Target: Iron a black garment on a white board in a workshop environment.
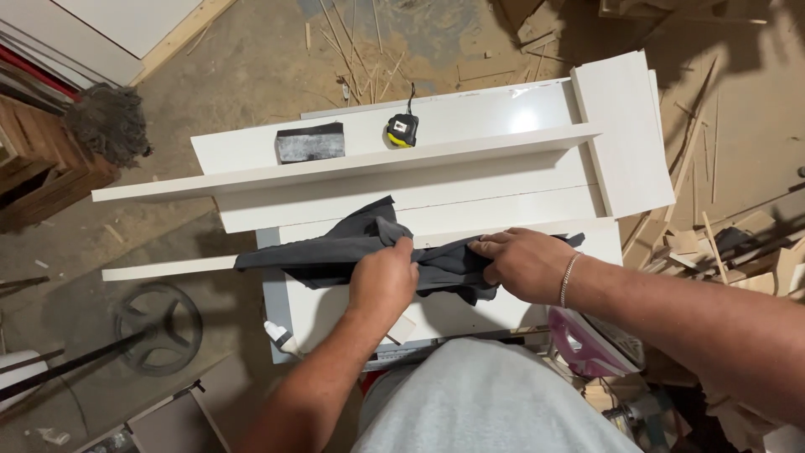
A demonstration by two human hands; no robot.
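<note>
Left hand point(381, 277) is closed in a fist on a bunched fold of dark grey cloth point(335, 252); right hand point(524, 262) is pressed flat on the same cloth, fingers extended, nothing gripped. Cloth is draped over a narrow white strip point(168, 268) on stacked white panels point(470, 180); tape measure point(402, 131) and sanding block point(309, 143) are seen on the far panel

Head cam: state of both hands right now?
Left hand: closed, gripping the dark grey cloth.
Right hand: fingers flat, pressing the same cloth onto a white panel.
</note>
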